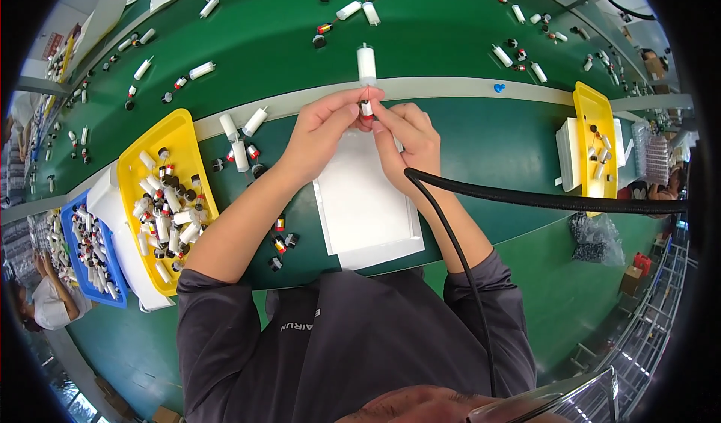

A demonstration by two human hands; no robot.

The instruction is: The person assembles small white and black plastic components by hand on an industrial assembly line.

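Note:
Between my fingertips is a small red, white and black cylindrical part (pixel 366 110), gripped from both sides. My left hand (pixel 324 128) pinches it with thumb and forefinger, and my right hand (pixel 411 139) closes on it from the other side. Just beyond the fingers, a white plastic cylinder (pixel 366 64) with a narrow tip lies across the bench's pale edge strip. Thin red wire seems to run between the cylinder and the small part. Below my hands a white sheet (pixel 369 205) lies on the green table.
A yellow tray (pixel 201 156) full of similar parts stands left, beside a blue tray (pixel 114 269). Another yellow tray (pixel 584 134) is at right. A black cable (pixel 541 197) crosses my right forearm. Loose parts dot the green belt (pixel 263 43) ahead; a co-worker (pixel 56 303) is far left.

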